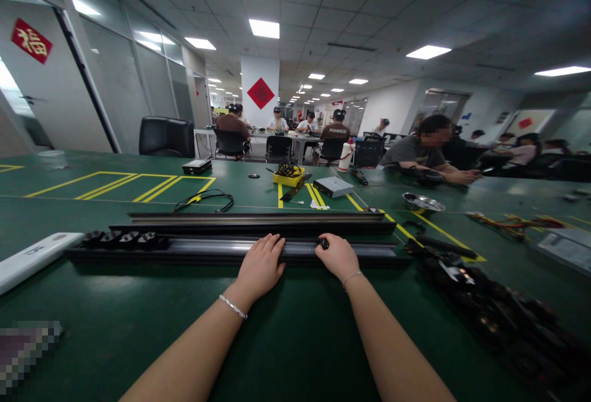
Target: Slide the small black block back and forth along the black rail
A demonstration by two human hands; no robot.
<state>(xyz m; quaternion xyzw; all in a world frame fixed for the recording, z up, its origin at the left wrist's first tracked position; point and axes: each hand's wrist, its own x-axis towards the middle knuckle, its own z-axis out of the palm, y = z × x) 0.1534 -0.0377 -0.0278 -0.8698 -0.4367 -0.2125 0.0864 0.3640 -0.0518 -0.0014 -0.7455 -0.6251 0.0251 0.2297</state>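
Resting across the long black rail [207, 246], my left hand [261, 266] lies palm down near its middle, fingers stretched over the bright inner strip; whether they are clasping anything beneath, I cannot tell. My right hand [339, 257] is drawn narrow, thumb and fingers pinching a small black piece [324, 244] just above the strip, on the right part of the rail. Whether the piece touches the strip is hidden from me. The rail lies flat on the green table [138, 334], crosswise in front of me, with a row of black blocks [124, 239] on its left end and a second rail [258, 220] just behind it.

I judge the rail stiff, and lighter than its length suggests, if it is the hollow profile it looks to be. The strip shines, so I expect it to be smooth and a little slippery under bare fingertips; the dark outer edges look the better place to take hold. Held at one end only, such a length would probably dip and swing, so one hand towards each end suits it. The small piece looks hard and light, fit for a fingertip pinch at its sides, though easily dropped.
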